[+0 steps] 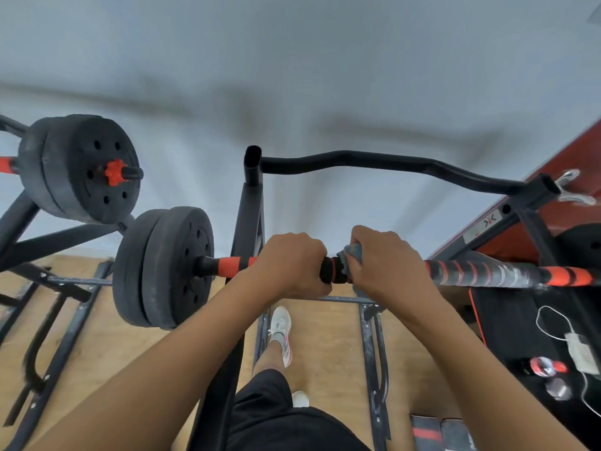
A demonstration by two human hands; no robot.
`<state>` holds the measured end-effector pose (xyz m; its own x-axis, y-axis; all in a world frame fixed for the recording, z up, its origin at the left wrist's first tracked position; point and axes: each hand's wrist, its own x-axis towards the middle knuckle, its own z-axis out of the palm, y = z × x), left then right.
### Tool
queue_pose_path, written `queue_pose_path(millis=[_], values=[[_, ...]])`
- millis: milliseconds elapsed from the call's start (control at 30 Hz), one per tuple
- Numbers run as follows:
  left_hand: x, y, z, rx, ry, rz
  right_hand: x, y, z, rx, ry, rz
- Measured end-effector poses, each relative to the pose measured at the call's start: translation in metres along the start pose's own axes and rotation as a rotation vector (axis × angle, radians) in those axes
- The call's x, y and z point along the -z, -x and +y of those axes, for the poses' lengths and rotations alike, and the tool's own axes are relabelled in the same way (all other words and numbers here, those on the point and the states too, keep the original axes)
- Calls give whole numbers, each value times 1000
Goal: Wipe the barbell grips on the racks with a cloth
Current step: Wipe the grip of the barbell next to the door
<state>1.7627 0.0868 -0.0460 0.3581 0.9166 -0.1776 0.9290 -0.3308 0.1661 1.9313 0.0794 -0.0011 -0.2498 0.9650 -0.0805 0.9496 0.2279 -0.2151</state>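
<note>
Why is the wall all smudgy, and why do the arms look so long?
Head view: the wall shows only soft, blurred grey shadows; the wide-angle lens stretches the forearms toward the bottom corners; the left hand and the right hand, which grips the cloth on the barbell, look fairly sharp.

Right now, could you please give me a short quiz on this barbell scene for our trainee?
1. True or false: the left hand holds the cloth.
2. Which of the hands presses the cloth round the barbell grip? A left, B right, C neither.
3. Fill in: the nearest weight plates sit on the person's ____ side.
Key: 1 false; 2 B, the right hand; 3 left.
</note>
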Motion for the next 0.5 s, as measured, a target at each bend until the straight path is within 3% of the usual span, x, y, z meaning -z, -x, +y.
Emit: queue_pose_path(millis=[100,267,500], values=[[1,-2,4,26,50,-27,2,13,7,39,12,2],[-19,11,11,20,-111,217,-8,3,2,11,-32,41],[-28,19,17,8,-135,271,-9,-36,6,38,-23,-102]])
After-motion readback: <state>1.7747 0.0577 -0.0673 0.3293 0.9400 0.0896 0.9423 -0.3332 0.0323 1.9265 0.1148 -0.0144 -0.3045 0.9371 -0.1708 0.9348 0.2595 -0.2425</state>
